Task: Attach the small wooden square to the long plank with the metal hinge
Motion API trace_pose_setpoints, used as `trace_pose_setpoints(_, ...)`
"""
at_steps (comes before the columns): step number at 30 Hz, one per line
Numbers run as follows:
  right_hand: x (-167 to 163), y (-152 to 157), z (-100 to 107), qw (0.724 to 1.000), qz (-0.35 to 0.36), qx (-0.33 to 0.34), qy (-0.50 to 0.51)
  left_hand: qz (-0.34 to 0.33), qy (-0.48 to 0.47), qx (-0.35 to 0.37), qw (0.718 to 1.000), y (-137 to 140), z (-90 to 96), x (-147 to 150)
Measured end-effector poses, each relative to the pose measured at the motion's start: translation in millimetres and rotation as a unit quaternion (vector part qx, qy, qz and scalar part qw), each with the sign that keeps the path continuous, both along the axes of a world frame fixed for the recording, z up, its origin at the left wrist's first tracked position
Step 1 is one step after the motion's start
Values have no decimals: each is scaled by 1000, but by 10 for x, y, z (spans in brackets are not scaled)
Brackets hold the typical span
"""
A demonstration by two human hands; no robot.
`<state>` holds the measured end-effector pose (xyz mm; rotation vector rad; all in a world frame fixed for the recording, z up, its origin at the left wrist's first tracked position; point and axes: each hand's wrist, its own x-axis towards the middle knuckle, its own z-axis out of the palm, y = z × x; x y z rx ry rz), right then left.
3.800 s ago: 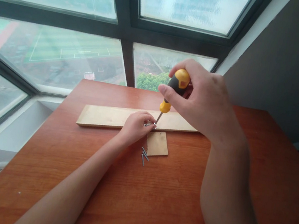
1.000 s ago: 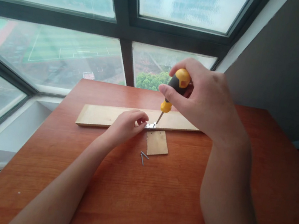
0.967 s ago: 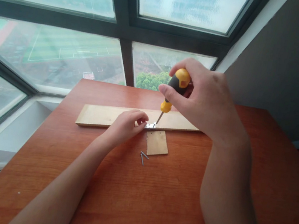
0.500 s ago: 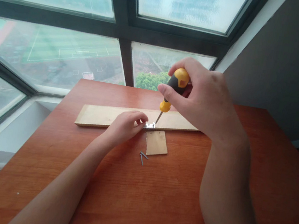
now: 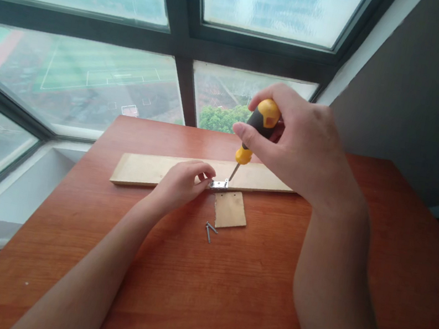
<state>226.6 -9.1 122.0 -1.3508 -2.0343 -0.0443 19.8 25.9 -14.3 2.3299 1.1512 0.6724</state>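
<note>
My right hand [image 5: 302, 139] grips the yellow and black handle of a screwdriver [image 5: 257, 120], its shaft slanting down to the left. The tip meets or nearly touches a small screw at the right end of a shiny metal hinge [image 5: 218, 184]. That hinge sits at the near edge of a long pale wooden board [image 5: 143, 167]. My left hand [image 5: 185, 181] rests over the board, thumb and fingers pinched at the hinge's left end. Just below the hinge lies a small square wood piece [image 5: 230, 211] with small holes along its far edge.
Several loose screws [image 5: 209, 230] lie left of the square piece, toward me. Everything stands on a reddish-brown wooden table [image 5: 197, 295]. Behind its far edge are dark-framed windows [image 5: 181, 43], and a grey wall [image 5: 420, 97] rises at the right.
My left hand has shifted very slightly left along the hinge, showing a bit more of its end. My right hand and the screwdriver are almost unmoved.
</note>
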Motion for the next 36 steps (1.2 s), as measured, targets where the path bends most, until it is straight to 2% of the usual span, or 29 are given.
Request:
trace_pose_setpoints(22, -4, 3, -1, 1000, 5, 8, -5, 37, 20, 12, 999, 4, -34, 0)
trace_pose_setpoints(28, -14, 0, -2, 1000, 4, 5, -8, 62, 41, 57, 996, 53, -23, -91)
trace_pose_setpoints(36, -16, 0, 0, 1000, 10, 2, -15, 48, 96, 81, 991, 126, -97, -188)
